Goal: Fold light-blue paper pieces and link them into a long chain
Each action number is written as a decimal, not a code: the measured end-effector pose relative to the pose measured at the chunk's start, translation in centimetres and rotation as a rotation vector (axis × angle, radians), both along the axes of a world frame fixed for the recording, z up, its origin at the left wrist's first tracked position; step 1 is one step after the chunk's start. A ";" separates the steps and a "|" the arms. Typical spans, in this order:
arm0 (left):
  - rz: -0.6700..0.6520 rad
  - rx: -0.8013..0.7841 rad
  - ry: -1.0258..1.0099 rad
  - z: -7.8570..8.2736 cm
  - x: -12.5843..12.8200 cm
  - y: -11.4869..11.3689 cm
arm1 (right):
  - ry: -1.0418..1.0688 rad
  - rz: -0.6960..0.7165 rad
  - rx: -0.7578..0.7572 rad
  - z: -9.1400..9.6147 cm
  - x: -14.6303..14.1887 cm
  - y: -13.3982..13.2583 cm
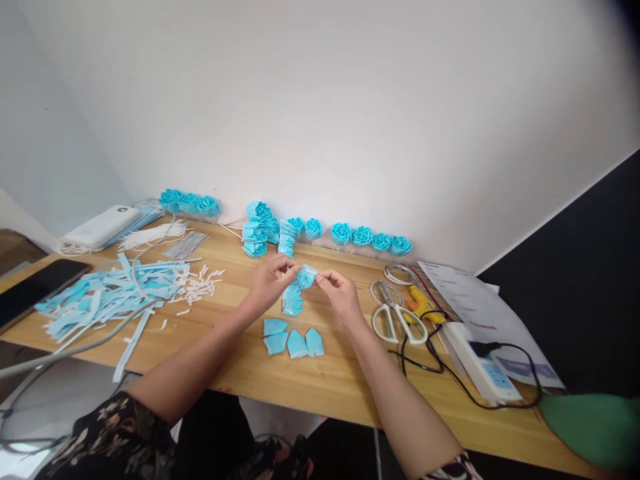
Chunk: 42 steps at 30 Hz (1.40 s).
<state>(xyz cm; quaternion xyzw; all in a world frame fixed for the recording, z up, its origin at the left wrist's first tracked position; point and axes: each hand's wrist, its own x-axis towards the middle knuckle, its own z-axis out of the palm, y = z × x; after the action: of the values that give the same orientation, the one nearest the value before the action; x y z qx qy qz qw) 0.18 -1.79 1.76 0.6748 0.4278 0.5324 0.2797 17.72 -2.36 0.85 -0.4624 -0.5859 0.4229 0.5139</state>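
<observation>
Wooden table [335, 383] — blue pieces [297, 344], scissors [395, 307]

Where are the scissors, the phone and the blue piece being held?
Scissors [395, 307], head view: where the handles meet.
Phone [42, 293], head view: on its dark screen.
Blue piece [307, 277], head view: on its middle.

Here, my left hand [270, 281] and right hand [342, 295] are covering the ends of this blue piece [307, 275], hiding part of the blue row [293, 302] too. The phone [43, 290] is running off the left edge, the green thing [593, 427] off the right! Scissors [394, 307] are partly masking the yellow tool [421, 302]; the printed paper [473, 303] is looking unreadably blurred.
</observation>
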 end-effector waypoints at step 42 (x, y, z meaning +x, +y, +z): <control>0.139 0.078 0.246 0.4 -1.2 0.8 | -0.123 -0.034 0.081 -0.9 0.0 0.1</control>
<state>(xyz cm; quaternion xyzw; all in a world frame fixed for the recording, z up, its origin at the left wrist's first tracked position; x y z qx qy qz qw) -0.98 -0.99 2.18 0.7140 0.4835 0.4801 0.1610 17.71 -2.24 -0.07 -0.4760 -0.6251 0.3610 0.5024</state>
